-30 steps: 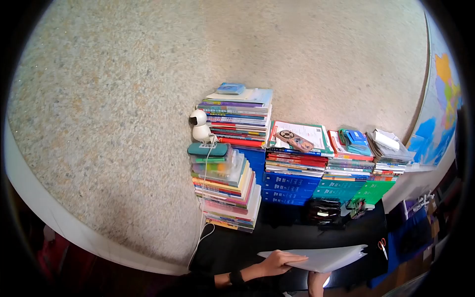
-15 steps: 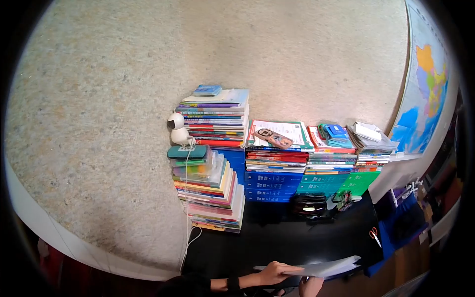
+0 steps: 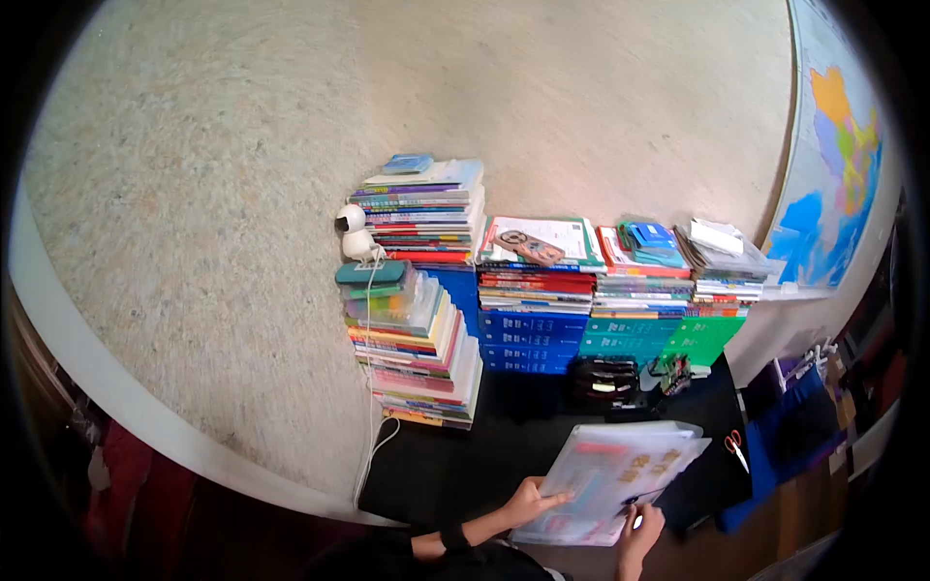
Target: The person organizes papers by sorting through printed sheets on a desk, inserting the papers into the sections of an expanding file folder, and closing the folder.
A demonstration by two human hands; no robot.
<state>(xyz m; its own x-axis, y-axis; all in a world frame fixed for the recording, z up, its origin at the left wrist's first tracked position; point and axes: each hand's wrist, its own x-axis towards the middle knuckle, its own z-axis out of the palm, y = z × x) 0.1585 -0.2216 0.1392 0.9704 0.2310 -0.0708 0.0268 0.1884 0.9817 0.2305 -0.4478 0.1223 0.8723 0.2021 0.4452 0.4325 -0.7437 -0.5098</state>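
Note:
A translucent plastic document folder with papers inside and gold lettering on its front is tilted up over the near edge of the black table. At its left edge my left hand grips it, with a finger lying across the front and the rest behind. My right hand is closed at the lower right edge, by a small dark spot that looks like a fastener. The fingers behind the folder are hidden. A dark band circles my left wrist.
Stacked books and blue file boxes line the wall side of the black table. A phone and a white camera rest on stacks. A black case stands behind the folder; scissors lie right.
The folder has turned from nearly edge-on to showing its broad front, and has risen over the table. My right hand has moved up and right along its edge. The view has shifted slightly.

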